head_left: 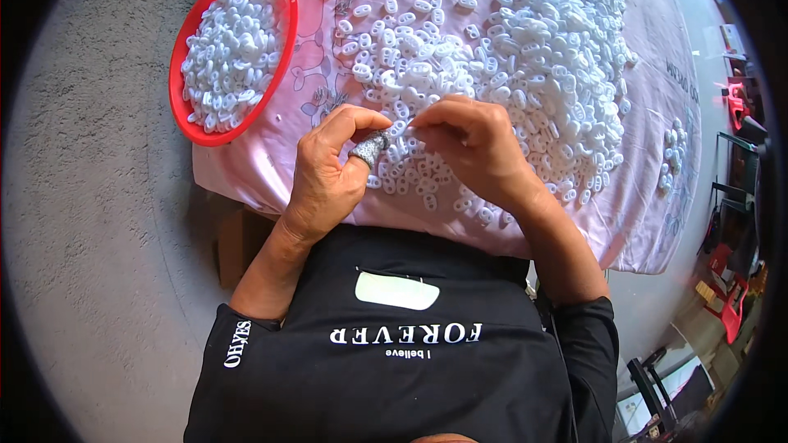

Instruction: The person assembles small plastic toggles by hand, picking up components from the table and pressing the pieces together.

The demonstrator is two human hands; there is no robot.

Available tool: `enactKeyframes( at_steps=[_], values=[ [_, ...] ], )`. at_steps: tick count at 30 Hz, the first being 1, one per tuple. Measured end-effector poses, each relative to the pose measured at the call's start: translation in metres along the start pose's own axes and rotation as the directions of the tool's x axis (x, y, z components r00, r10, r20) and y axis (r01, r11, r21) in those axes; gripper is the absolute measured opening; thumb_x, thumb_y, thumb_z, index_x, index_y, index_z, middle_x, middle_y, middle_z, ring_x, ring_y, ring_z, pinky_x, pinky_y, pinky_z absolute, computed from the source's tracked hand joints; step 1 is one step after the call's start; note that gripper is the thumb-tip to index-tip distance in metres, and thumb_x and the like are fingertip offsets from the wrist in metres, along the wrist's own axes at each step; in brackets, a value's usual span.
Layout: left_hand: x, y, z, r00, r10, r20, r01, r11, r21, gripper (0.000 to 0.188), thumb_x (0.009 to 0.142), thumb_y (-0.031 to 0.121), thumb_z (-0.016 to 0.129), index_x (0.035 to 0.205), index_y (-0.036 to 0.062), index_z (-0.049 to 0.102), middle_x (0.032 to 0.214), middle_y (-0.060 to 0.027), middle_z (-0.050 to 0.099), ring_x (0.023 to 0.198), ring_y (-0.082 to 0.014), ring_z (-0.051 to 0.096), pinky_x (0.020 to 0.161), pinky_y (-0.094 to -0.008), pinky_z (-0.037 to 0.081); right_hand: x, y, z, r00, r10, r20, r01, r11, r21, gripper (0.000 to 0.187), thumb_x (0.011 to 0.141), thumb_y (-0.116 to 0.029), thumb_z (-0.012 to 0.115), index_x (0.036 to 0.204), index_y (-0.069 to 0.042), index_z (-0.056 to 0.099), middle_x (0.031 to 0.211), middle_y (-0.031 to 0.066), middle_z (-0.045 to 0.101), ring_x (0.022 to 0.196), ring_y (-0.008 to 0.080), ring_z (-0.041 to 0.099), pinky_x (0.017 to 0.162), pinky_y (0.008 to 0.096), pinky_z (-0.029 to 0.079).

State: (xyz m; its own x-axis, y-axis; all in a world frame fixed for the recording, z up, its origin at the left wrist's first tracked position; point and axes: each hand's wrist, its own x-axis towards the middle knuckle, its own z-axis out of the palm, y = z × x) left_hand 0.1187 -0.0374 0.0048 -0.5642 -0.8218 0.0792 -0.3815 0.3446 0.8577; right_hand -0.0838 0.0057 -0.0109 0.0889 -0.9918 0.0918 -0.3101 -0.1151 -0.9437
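Over the near edge of a heap of small white oval plastic pieces with two holes (419,61), my two hands almost meet. My left hand (328,164) is closed in a pinch, with a grey wrapping (368,148) around one digit. A white plastic piece (399,126) shows at its fingertips; whether it is gripped or lies on the heap behind is hard to see. My right hand (480,143) is also pinched, its fingertips just right of that piece. Anything between those fingers is too small or hidden to make out.
A red basin (289,33) full of similar white pieces stands at the table's left edge. A larger heap (558,57) spreads to the right on the pink cloth (271,168). A small cluster (674,156) lies far right. Red and dark objects stand on the floor beyond.
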Motion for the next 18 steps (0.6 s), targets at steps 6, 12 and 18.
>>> enactKeyframes(
  at_steps=[6,12,18],
  values=[
    [0.011,0.021,0.012,0.996,-0.065,-0.062,0.053,0.983,-0.176,0.032,0.074,-0.014,0.049,0.102,-0.0007,0.058,0.093,-0.0088,0.064,0.089,-0.0179,0.064,0.081,-0.0281,0.049,-0.002,-0.001,-0.006,0.92,0.317,0.229,-0.378,0.573,0.727,0.016,0.089,-0.009,0.061,0.097,0.004,0.063,0.08,0.0084,0.067,0.072,0.0122,0.066,0.066,0.0231,0.055],
    [0.012,0.025,0.014,0.992,-0.074,-0.103,0.055,0.982,-0.18,0.027,0.076,-0.011,0.056,0.101,-0.0007,0.059,0.091,-0.0073,0.065,0.086,-0.0151,0.064,0.079,-0.0262,0.049,-0.002,0.003,-0.005,0.895,0.348,0.28,-0.412,0.398,0.82,0.016,0.09,-0.011,0.06,0.098,0.003,0.063,0.08,0.0095,0.067,0.071,0.0122,0.066,0.066,0.0233,0.054],
    [0.012,0.027,0.012,0.995,-0.046,-0.092,0.038,0.995,-0.089,0.024,0.076,-0.008,0.061,0.098,0.0005,0.059,0.086,-0.0073,0.065,0.082,-0.0157,0.064,0.075,-0.0275,0.05,-0.003,0.002,-0.003,0.894,0.357,0.272,-0.415,0.424,0.805,0.016,0.09,-0.008,0.06,0.1,0.003,0.063,0.084,0.009,0.066,0.071,0.0133,0.066,0.065,0.0228,0.053]
  ],
)
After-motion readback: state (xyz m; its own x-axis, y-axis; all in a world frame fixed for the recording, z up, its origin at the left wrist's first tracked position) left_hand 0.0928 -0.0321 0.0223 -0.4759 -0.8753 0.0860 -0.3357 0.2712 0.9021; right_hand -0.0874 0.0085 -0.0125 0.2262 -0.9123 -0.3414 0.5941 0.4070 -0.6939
